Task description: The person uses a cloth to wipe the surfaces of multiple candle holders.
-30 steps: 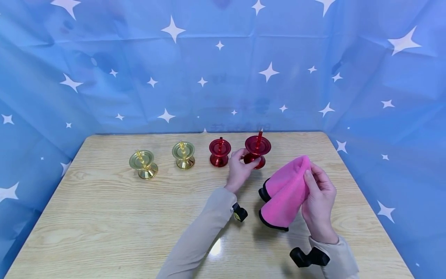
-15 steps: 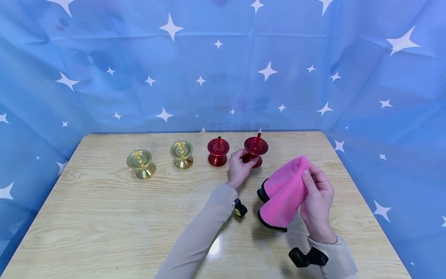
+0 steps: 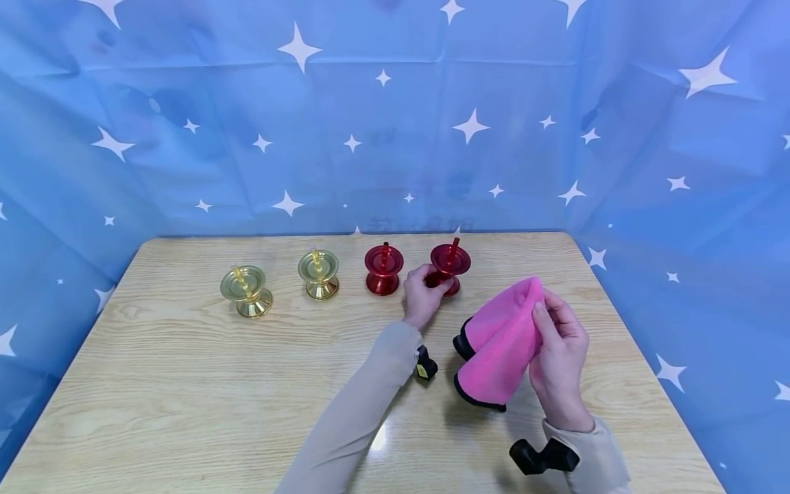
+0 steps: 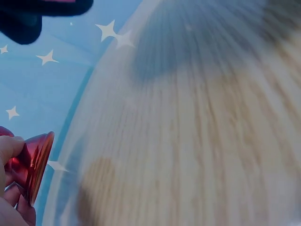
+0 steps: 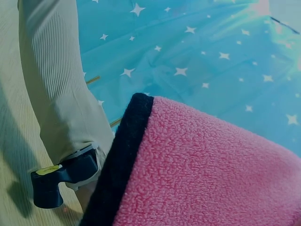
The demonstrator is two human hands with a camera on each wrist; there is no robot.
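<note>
Two red metallic candle holders stand near the table's back edge, each with a short upright red piece in its dish. My left hand (image 3: 424, 296) grips the right one (image 3: 450, 259) by its stem below the dish. In the left wrist view, fingers curl round this holder (image 4: 36, 157) at the lower left. The other red holder (image 3: 383, 263) stands just left of my hand. My right hand (image 3: 560, 358) pinches a folded pink fleece cloth (image 3: 501, 343) with black edging by its top, and it hangs in front of the held holder. The cloth (image 5: 202, 165) fills much of the right wrist view.
Two gold candle holders, one nearer the middle (image 3: 318, 269) and one farther left (image 3: 247, 287), stand on the wooden table (image 3: 204, 391). A blue curtain (image 3: 345, 103) with white stars hangs behind the table and along its sides.
The red candle holder in my left hand has come down slightly. The right hand and the cloth keep their pose. The head view has shifted a little.
</note>
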